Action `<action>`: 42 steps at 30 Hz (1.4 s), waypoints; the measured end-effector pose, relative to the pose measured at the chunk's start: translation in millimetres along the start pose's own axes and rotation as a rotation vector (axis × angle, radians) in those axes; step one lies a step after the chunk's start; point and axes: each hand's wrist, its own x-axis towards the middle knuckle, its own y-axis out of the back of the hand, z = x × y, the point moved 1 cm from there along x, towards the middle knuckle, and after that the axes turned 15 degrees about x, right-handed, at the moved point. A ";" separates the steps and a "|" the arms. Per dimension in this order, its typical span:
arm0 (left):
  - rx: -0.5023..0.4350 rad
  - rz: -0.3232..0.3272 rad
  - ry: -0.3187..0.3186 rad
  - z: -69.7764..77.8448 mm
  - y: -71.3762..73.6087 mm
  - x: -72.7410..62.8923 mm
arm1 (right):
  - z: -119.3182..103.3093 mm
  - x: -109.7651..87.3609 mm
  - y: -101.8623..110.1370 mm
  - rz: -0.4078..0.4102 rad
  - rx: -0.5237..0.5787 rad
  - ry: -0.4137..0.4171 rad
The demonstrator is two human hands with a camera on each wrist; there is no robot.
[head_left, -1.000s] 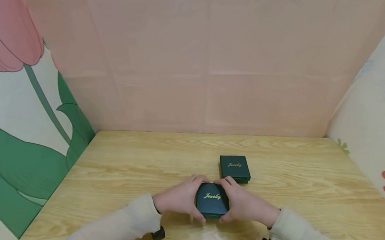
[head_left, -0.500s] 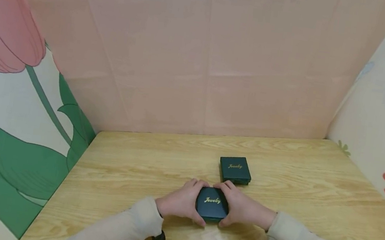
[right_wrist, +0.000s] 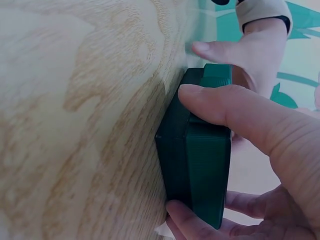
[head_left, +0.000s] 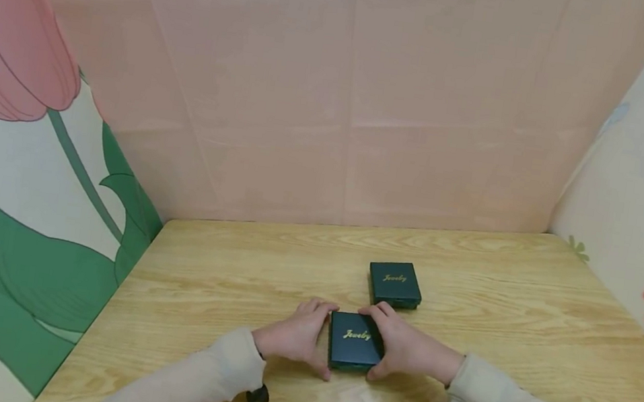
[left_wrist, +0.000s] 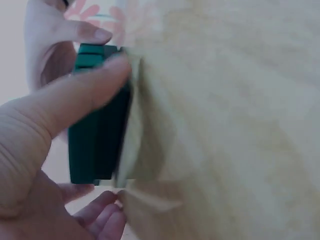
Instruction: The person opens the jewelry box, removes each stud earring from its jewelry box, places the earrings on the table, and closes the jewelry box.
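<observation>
A dark green jewelry box [head_left: 355, 349] with gold "Jewelry" lettering lies flat on the wooden table, lid down over its base. My right hand [head_left: 408, 345] holds its right side, thumb at the near edge and fingers round the far corner. In the right wrist view the thumb presses on the green side of the box [right_wrist: 206, 160]. Beside the left edge, my left hand [head_left: 293, 336] stands apart from the box, thumb and fingers spread in a loose curve with a gap between. Just behind sits a second, matching jewelry box [head_left: 395, 284], closed.
The wooden table [head_left: 215, 268] runs back to a pink-covered wall [head_left: 264, 85]. Walls with flower prints stand at the left and right. Dark wrist cameras [head_left: 257, 397] hang below the cuffs of the light sleeves [head_left: 507, 395]. Light reflects off the near table surface.
My left hand has let go of the front jewelry box and moved slightly left. The right hand stays on it. The front box came a little nearer, then stopped.
</observation>
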 end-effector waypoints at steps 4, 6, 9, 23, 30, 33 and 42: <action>0.011 0.036 0.015 -1.8 -4.9 0.9 | -0.3 0.2 0.5 -0.002 -0.001 -0.012; -0.006 0.056 0.013 -2.2 -7.2 1.7 | -0.3 0.4 0.6 -0.004 -0.005 -0.011; -0.052 0.074 0.018 -2.7 -9.6 2.7 | 0.4 1.0 0.4 -0.005 -0.008 -0.010; -0.126 0.066 0.002 -6.2 -10.9 3.5 | -7.9 -0.8 0.9 -0.031 -0.108 0.046; -0.114 0.062 -0.003 -5.5 -9.1 1.4 | -25.5 3.6 -0.3 -0.107 -0.193 0.168; -0.098 0.055 -0.005 -5.4 -8.8 1.2 | -30.2 7.9 -1.1 -0.143 -0.247 0.181; -0.102 0.050 -0.014 -6.4 -10.2 3.1 | -40.3 17.9 -1.9 -0.197 -0.369 0.161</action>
